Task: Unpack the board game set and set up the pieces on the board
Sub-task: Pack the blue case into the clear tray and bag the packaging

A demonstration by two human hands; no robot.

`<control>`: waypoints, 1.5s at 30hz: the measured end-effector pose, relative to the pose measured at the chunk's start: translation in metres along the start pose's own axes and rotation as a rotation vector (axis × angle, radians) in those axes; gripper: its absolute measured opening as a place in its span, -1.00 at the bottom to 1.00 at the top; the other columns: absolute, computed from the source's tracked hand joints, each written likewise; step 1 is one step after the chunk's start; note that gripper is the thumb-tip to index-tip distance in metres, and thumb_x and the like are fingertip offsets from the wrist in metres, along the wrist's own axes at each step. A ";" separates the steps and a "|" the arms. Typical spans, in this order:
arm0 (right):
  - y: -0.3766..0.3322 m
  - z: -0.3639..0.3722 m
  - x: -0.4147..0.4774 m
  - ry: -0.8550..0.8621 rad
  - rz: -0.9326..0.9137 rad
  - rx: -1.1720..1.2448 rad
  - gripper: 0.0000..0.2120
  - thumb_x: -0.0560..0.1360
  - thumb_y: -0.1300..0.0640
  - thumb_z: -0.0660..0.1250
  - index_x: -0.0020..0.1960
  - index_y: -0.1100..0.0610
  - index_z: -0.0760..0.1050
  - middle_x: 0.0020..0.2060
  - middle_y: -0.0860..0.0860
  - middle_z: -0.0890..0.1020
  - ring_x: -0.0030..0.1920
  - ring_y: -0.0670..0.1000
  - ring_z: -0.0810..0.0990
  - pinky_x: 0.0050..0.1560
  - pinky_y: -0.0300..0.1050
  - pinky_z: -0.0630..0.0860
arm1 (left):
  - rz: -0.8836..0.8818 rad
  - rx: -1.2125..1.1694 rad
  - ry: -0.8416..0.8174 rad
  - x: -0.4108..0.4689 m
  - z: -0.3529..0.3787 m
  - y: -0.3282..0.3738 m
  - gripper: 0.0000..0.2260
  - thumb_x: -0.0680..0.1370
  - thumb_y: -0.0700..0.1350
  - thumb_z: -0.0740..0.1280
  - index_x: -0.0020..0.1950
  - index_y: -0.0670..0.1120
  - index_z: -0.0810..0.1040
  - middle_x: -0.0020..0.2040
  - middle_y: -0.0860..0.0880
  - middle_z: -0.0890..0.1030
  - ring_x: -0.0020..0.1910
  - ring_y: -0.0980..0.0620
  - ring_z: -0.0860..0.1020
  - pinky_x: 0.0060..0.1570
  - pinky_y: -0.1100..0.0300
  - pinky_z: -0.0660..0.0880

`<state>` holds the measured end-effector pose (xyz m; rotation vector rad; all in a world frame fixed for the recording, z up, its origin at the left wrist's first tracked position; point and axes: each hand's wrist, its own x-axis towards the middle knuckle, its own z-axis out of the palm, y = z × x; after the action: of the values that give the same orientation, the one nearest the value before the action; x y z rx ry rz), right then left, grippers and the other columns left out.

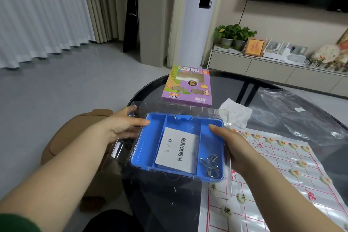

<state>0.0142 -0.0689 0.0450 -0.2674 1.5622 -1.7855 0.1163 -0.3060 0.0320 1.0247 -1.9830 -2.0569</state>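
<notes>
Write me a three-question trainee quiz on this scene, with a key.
1. What lies in the middle compartment of the blue tray?
A) a white booklet
B) round game pieces
C) a folded cloth

2. True or false: the left hand and the right hand each grip one side of the blue tray.

3. Fill in: the metal wire rings lie in the tray's ____ compartment, as the person sees it.

Key: 1 A; 2 true; 3 right.
</notes>
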 end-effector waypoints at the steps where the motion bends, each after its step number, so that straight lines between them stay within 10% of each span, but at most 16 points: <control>1: 0.000 -0.001 0.002 0.014 -0.007 -0.011 -0.94 0.50 0.18 0.25 -0.10 0.13 0.49 -0.40 -0.02 0.68 -0.39 -0.05 0.66 -0.38 -0.23 0.60 | -0.003 0.006 0.006 0.002 0.001 0.000 -0.32 0.41 -0.31 0.38 0.45 -0.07 0.17 0.27 -0.22 0.44 -0.17 -0.02 0.57 -0.41 0.28 0.57; 9: -0.015 -0.022 0.011 0.079 0.003 -0.008 -0.91 0.51 0.19 0.23 -0.14 0.16 0.49 -0.45 0.00 0.66 -0.45 -0.05 0.64 -0.45 -0.25 0.58 | -0.041 0.034 -0.090 0.020 0.009 0.010 -0.22 0.35 0.04 0.37 0.48 -0.05 0.08 0.20 -0.15 0.47 0.00 -0.10 0.55 -0.03 0.03 0.51; 12: -0.026 -0.042 0.012 0.160 -0.010 0.023 -0.90 0.51 0.18 0.23 -0.16 0.15 0.48 -0.50 -0.01 0.65 -0.50 -0.06 0.62 -0.52 -0.28 0.54 | 0.097 0.138 0.160 0.042 0.011 0.018 -0.46 0.50 0.06 0.28 0.42 -0.10 0.24 0.10 -0.12 0.52 -0.03 -0.06 0.53 0.01 0.13 0.44; 15: -0.035 -0.064 0.014 0.232 -0.027 0.032 -0.92 0.51 0.18 0.23 -0.09 0.16 0.48 -0.50 -0.01 0.64 -0.51 -0.07 0.62 -0.53 -0.28 0.53 | 0.407 0.551 0.417 0.065 0.019 0.025 -0.67 0.53 -0.08 0.27 0.28 -0.13 0.45 0.14 -0.11 0.55 0.07 -0.05 0.51 0.05 0.23 0.35; 19: -0.036 -0.089 0.017 0.315 -0.010 0.024 -0.91 0.50 0.14 0.25 -0.07 0.15 0.47 -0.52 -0.01 0.63 -0.54 -0.06 0.60 -0.55 -0.30 0.52 | 0.639 1.360 0.229 0.089 0.046 0.034 -0.57 0.54 -0.12 0.25 0.40 -0.04 0.29 0.41 -0.02 0.30 0.35 -0.03 0.30 0.21 0.15 0.27; 24: -0.033 -0.104 0.020 0.370 -0.001 0.022 -0.90 0.50 0.11 0.26 -0.10 0.15 0.46 -0.54 -0.01 0.62 -0.56 -0.07 0.59 -0.57 -0.30 0.51 | 0.711 1.762 0.197 0.126 0.074 0.037 -0.42 0.51 -0.22 0.23 0.47 -0.07 0.07 0.50 -0.04 0.06 0.43 -0.02 0.14 0.31 0.13 0.12; 45: -0.030 -0.110 -0.005 0.375 -0.024 0.095 -0.86 0.51 0.07 0.22 -0.14 0.11 0.48 -0.53 -0.02 0.63 -0.54 -0.06 0.61 -0.55 -0.24 0.55 | 0.553 1.293 0.369 0.069 0.054 0.030 -0.76 0.57 -0.05 0.21 0.19 -0.02 0.54 0.10 -0.16 0.58 0.09 -0.19 0.48 -0.12 0.14 0.34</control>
<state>-0.0591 0.0189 0.0481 0.1025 1.7246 -2.0066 0.0239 -0.2997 0.0283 0.6782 -2.8137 -0.1448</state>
